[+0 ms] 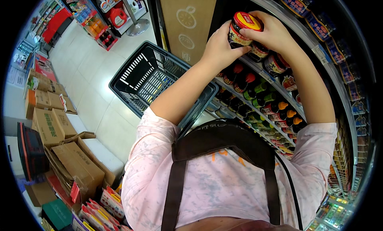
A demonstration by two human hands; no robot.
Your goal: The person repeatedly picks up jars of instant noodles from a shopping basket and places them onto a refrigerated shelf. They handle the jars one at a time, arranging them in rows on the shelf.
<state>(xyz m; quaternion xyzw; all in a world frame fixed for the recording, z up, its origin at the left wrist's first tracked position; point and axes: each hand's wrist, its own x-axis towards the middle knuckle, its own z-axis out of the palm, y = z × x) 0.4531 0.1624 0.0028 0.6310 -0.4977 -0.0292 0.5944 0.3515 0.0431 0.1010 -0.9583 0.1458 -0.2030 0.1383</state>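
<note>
Both my hands hold a glass jar of dark sauce [238,36] with a red and yellow lid, at the upper middle, in front of a shelf. My left hand [223,48] is wrapped around the jar's left side and lower part. My right hand [269,30] grips it from the right, its thumb at the edge of the lid. Just below the held jar, similar jars [273,65] stand in a row on the shelf. A dark plastic shopping basket [146,72] lies beyond my left forearm, its open top facing up, with slotted walls.
Shelves of capped sauce bottles [269,108] run down the right side, under a metal shelf edge [311,39] with price tags. A tan panel [191,21] stands beside them. Cardboard boxes [48,126] are stacked at the left. A metal post base [137,27] stands on the tiled floor.
</note>
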